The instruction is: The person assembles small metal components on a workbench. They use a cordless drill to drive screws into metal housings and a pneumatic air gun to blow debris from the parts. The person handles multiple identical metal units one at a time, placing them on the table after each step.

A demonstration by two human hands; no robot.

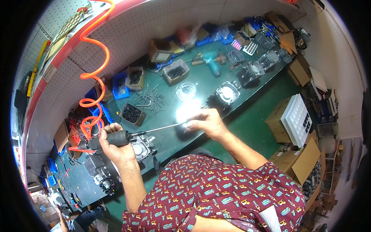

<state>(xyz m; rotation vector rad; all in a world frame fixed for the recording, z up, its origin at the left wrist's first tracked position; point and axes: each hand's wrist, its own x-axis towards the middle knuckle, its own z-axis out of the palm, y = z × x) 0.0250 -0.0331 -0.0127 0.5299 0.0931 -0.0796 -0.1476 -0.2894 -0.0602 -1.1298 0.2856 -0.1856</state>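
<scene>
My left hand point(116, 145) is wrapped tight around the black handle of an air tool point(116, 138). All my fingers are closed on it. An orange curly hose point(92, 73) runs up from the back of the tool to the wall above the bench. A long thin metal rod point(162, 128) sticks out of the front of the tool and goes across to my right hand point(205, 123). My right fingers are pinched shut around the far tip of the rod, or on some small part there. A very bright white glare point(187, 110) sits just by my fingertips, so I cannot tell what the small thing is. Just under the tool, next to my left hand, is a grey metal engine part point(143, 146) lying on the green bench point(201, 73). More parts with fins, like the black cylinder point(226, 94), wait farther along the bench, near a teal drill point(211, 62). There are boxes of small black screws point(131, 113) and a loose pile of thin metal pins point(148, 98) too. I think I am only getting the tool ready, because its tip is in my fingers and not on any part. The work on the engine part looks like it is not started, and the other parts look untouched.
</scene>
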